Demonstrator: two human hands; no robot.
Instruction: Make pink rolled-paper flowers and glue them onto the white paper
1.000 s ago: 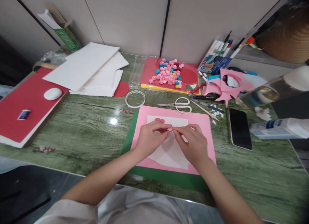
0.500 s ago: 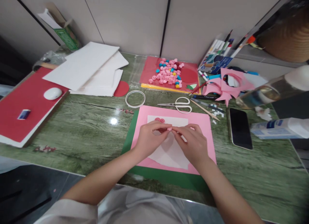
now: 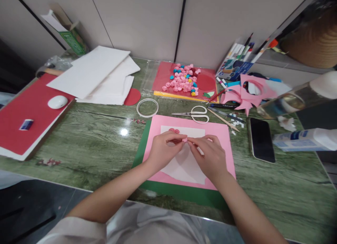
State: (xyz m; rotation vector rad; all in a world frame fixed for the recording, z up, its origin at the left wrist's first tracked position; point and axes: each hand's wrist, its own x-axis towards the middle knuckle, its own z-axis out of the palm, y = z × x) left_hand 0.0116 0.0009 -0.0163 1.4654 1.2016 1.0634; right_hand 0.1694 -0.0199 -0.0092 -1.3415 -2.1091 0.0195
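My left hand and my right hand meet over a white sheet that lies on a pink sheet, which rests on a green sheet. Fingertips of both hands pinch one small pink paper piece between them. Two small red rolled pieces lie on the white sheet just beyond my left hand.
White-handled scissors, wooden sticks and a white ring lie past the pink sheet. A red sheet with several small paper rolls is farther back. A phone, glue bottle, pink cutouts, markers at right; white sheets, red board at left.
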